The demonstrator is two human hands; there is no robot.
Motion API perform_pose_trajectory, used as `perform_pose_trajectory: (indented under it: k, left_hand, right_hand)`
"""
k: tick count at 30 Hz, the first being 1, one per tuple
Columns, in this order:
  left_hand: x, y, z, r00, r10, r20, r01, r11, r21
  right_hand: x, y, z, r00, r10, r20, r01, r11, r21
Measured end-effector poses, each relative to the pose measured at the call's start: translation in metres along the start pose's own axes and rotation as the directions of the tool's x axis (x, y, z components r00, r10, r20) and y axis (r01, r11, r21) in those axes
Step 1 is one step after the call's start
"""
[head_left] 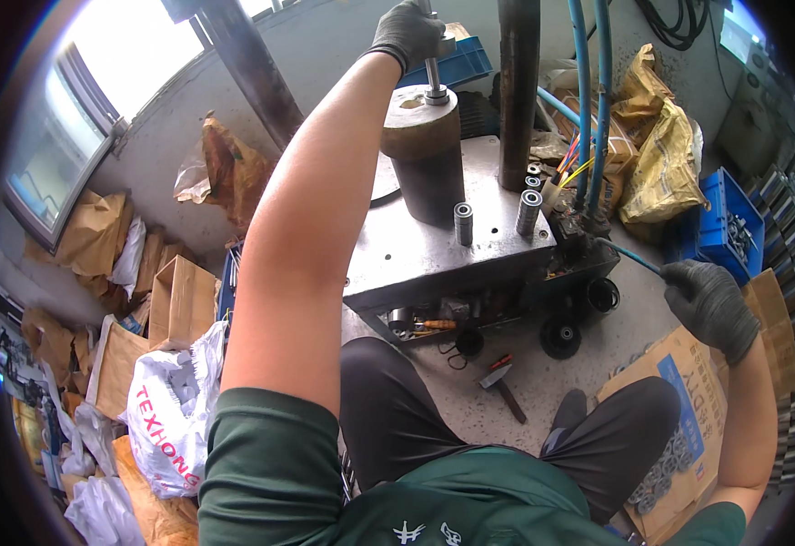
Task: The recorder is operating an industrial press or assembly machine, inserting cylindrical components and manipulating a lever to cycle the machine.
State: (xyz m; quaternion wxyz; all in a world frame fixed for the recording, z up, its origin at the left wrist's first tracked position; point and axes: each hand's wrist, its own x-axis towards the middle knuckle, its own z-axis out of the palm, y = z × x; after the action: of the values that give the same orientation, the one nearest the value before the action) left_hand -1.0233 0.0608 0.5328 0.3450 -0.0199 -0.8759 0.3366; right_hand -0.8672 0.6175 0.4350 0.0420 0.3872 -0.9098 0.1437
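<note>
My left hand [405,38], in a dark grey glove, is closed around the upper part of an upright metal rod [432,73]. The rod's lower end stands in a small ring-shaped piece [436,95] on top of a thick, dark steel cylinder [425,173]. That cylinder rests on a steel machine table [416,246]. Off to the right, my gloved right hand [712,311] is closed at the end of a thin teal lever [632,256], which runs to the machine's side. Short stacks of bearings, one stack [463,225] and another [528,214], stand at the table's right side.
Dark steel columns [518,100] and blue hoses [603,109] rise behind the table. A hammer [507,391] and black round parts [560,336] lie on the floor. Blue bins [729,218] stand right; a cardboard box [679,364] with metal rings is by my right leg. Bags [175,400] crowd the left.
</note>
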Motion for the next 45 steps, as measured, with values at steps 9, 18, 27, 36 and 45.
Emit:
perform_pose_trajectory:
  k: [9, 18, 27, 36, 45]
  left_hand:
    - [-0.002, 0.004, -0.012, 0.972, -0.175, 0.159, 0.219, 0.920, -0.324]
    - [-0.013, 0.008, -0.035, 0.877, -0.392, 0.278, 0.470, 0.576, -0.669]
    - [-0.017, 0.009, -0.045, 0.902, -0.381, 0.205, 0.418, 0.648, -0.637]
    - [-0.017, 0.011, -0.035, 0.830, -0.477, 0.289, 0.506, 0.426, -0.750]
    - [-0.016, 0.013, -0.032, 0.797, -0.498, 0.342, 0.564, 0.408, -0.718]
  right_hand:
    - [0.003, 0.003, -0.006, 0.982, 0.001, 0.187, -0.005, 1.000, 0.020]
    - [-0.035, 0.005, 0.009, 0.992, 0.109, 0.060, -0.122, 0.952, 0.281]
    - [-0.079, 0.010, 0.041, 0.977, 0.134, 0.167, -0.153, 0.982, 0.110]
    - [-0.065, 0.016, 0.024, 0.972, 0.111, 0.205, -0.139, 0.982, 0.126]
    - [-0.066, 0.004, 0.019, 0.964, 0.186, 0.192, -0.227, 0.950, 0.215]
